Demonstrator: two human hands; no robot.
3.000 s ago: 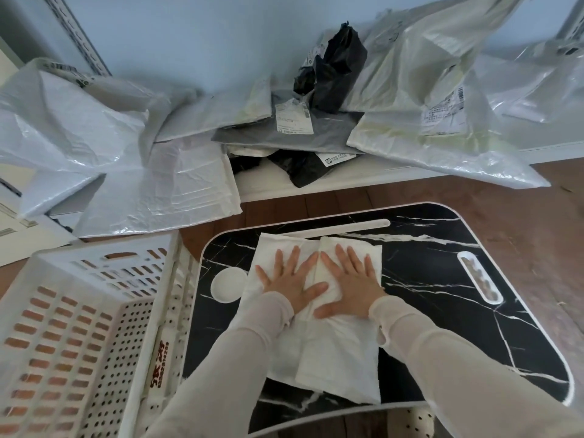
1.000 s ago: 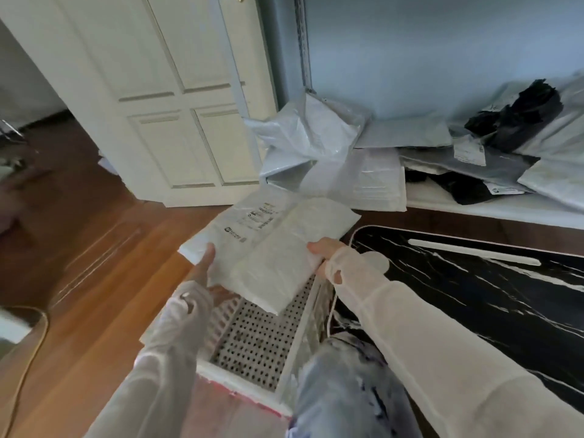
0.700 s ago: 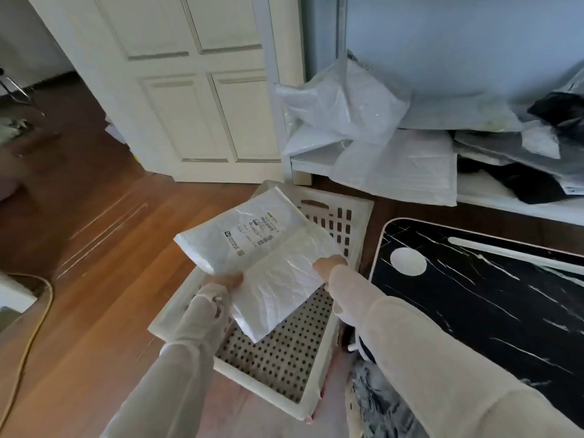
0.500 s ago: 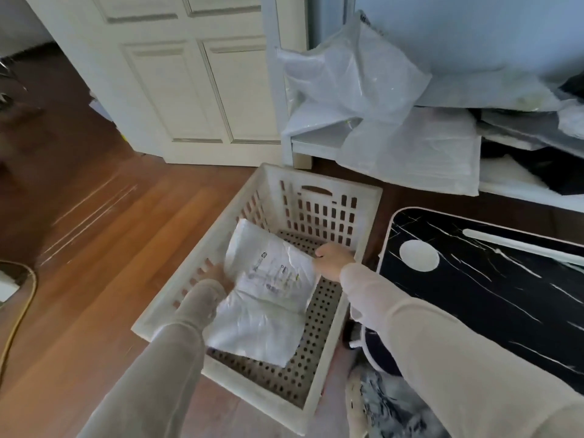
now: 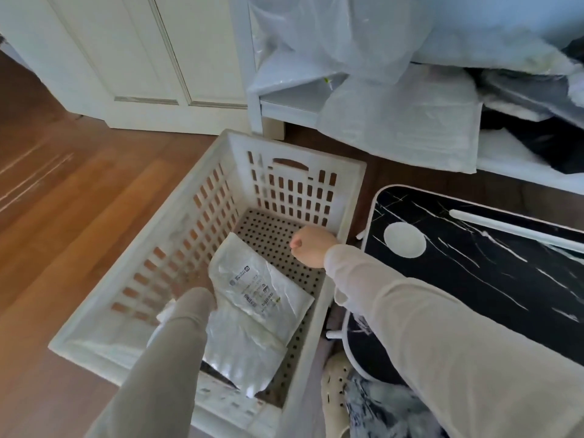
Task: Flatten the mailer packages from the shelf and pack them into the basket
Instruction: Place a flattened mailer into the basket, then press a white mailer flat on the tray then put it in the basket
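A white padded mailer [image 5: 252, 305] with a printed label lies flat on the perforated floor of the white plastic basket [image 5: 294, 153]. My right hand [image 5: 311, 249] hovers over the basket's far right part, fingers loosely curled, holding nothing and clear of the mailer. My left sleeve [image 5: 186, 317] reaches down into the basket at the mailer's left edge. The sleeve hides the left hand itself, so I cannot tell whether it touches the mailer. More mailers [image 5: 401, 121], white, grey and black, are piled on the low white shelf [image 5: 284, 105] behind the basket.
A black marble-pattern lap table [image 5: 474, 263] stands right of the basket, touching its side. A white panelled door [image 5: 142, 58] is at the back left. Wooden floor [image 5: 79, 200] stretches to the left. A white clog [image 5: 335, 390] sits at the bottom, beside the basket.
Both hands carried the flattened mailer from the lap table to the basket and lowered it onto the floor. My right hand has let go and lifted away.
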